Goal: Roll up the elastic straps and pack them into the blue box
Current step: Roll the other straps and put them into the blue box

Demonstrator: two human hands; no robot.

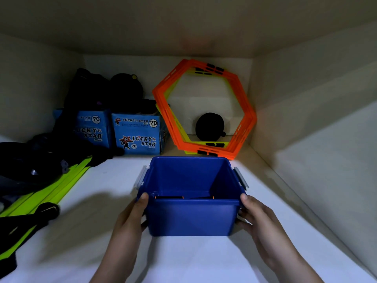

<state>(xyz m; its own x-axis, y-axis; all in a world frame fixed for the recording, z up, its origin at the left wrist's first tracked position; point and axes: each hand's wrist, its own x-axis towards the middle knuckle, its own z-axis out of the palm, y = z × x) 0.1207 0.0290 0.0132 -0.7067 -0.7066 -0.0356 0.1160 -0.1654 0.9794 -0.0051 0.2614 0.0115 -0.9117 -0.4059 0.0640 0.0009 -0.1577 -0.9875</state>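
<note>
Nearest the camera, the left hand and right hand are clamped on opposite side walls of the blue box, which sits lidless on the white shelf. Low inside its near wall, black strap material with orange marks is partly visible; whether it is rolled cannot be confirmed. Risk: grey side latches hang loose and may snag fingers. Left, green-and-black straps lie untidy. Beyond, orange hexagon frames lean close behind; pushing the box farther could topple them.
</note>
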